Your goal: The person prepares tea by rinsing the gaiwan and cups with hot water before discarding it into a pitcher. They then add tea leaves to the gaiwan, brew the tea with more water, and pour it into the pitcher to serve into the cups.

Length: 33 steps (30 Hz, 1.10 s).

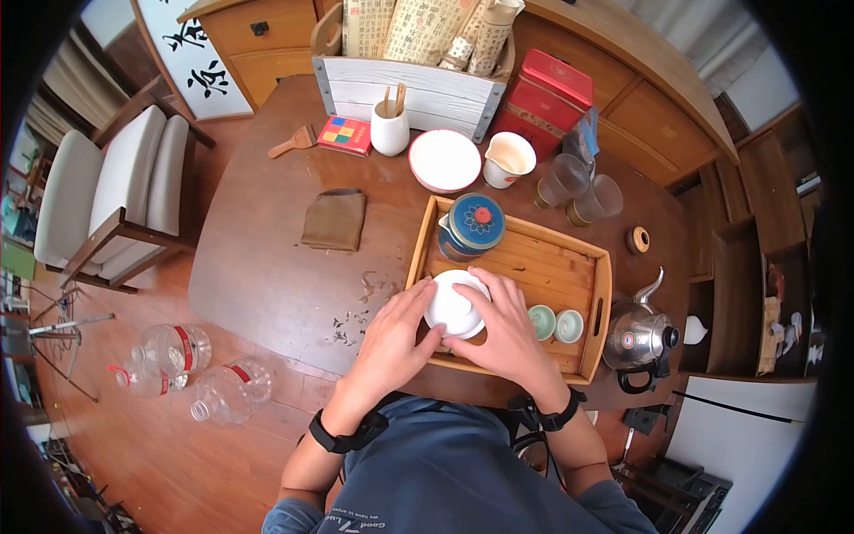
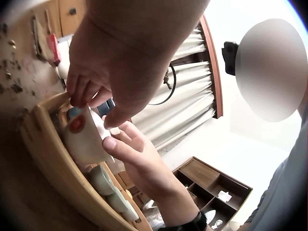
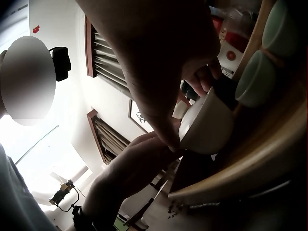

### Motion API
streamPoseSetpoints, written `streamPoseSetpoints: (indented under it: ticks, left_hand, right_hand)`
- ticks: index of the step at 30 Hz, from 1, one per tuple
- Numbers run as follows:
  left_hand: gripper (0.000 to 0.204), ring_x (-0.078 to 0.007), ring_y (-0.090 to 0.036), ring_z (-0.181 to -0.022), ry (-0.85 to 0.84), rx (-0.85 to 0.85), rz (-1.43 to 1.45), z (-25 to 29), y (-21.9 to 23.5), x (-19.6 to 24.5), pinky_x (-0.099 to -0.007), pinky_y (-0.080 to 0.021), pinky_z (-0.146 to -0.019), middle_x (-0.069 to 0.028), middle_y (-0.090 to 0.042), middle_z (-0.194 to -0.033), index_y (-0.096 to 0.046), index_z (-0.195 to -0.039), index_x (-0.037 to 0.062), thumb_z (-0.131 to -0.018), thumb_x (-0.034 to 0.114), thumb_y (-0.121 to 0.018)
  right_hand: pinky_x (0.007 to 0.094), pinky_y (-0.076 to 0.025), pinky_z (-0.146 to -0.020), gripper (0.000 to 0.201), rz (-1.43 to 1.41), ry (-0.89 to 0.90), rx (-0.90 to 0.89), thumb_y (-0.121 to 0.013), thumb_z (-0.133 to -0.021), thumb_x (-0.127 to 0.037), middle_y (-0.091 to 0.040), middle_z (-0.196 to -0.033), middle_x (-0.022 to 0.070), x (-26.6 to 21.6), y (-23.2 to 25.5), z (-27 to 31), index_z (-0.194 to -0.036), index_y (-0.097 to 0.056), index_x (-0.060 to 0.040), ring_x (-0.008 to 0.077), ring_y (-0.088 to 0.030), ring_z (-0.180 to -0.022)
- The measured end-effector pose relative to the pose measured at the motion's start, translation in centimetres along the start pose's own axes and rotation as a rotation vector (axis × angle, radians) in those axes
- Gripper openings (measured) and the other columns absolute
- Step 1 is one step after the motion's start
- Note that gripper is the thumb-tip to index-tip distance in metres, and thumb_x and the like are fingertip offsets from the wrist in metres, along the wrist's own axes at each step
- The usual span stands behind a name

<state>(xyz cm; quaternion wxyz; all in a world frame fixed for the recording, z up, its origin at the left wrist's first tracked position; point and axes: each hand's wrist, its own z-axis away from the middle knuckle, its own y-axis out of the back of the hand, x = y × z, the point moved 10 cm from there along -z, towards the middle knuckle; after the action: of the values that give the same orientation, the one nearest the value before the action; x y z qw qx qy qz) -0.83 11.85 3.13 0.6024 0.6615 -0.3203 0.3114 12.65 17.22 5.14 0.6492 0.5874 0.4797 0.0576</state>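
A white lidded bowl [image 1: 452, 307] stands over the front left part of the wooden tray [image 1: 598, 307]; a red mark shows on the side of the bowl [image 2: 79, 137] in the left wrist view. My left hand [image 1: 391, 343] holds its left rim with fingers and thumb. From the right, my right hand [image 1: 507, 334] grips the rim, its index finger bent over the lid. Both thumbs meet near the front edge. In the right wrist view the bowl [image 3: 211, 125] is tilted in the picture, the right hand [image 3: 163, 62] above it. What is inside is hidden.
Behind the bowl is a blue-lidded pot [image 1: 471, 227]; two pale green cups [image 1: 555, 325] sit to its right. A steel kettle [image 1: 636, 338] stands right of the tray. A brown cloth [image 1: 334, 220] and dark scraps [image 1: 347, 327] lie left. Glasses [image 1: 578, 191] stand behind.
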Motion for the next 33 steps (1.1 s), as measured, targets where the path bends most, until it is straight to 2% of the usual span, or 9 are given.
streamPoseSetpoints:
  ticks: [18,33]
  left_hand:
    - [0.056,-0.0438,-0.057,-0.134,0.001,-0.003,-0.006,0.13,-0.06,-0.1,-0.0469,-0.045,-0.115,-0.0257,-0.058,-0.151,-0.058,-0.147,-0.0027,-0.097,0.02,-0.073]
    - [0.06,-0.0427,-0.055,-0.137,-0.009,0.003,0.011,0.21,-0.22,-0.12,-0.0472,-0.043,-0.117,-0.0245,-0.058,-0.152,-0.054,-0.15,0.0001,-0.096,0.018,-0.073]
  right_hand:
    - [0.0523,-0.042,-0.11,0.079,0.011,-0.01,-0.043,-0.093,-0.076,-0.036,-0.047,-0.156,0.0183,-0.1,-0.71,-0.43,-0.143,-0.062,-0.0074,0.0403,-0.045,-0.141]
    - [0.0525,-0.046,-0.105,0.077,0.013,0.005,-0.004,-0.09,-0.073,-0.029,-0.05,-0.151,0.0183,-0.18,-0.72,-0.61,-0.142,-0.062,-0.0092,0.0404,-0.048,-0.135]
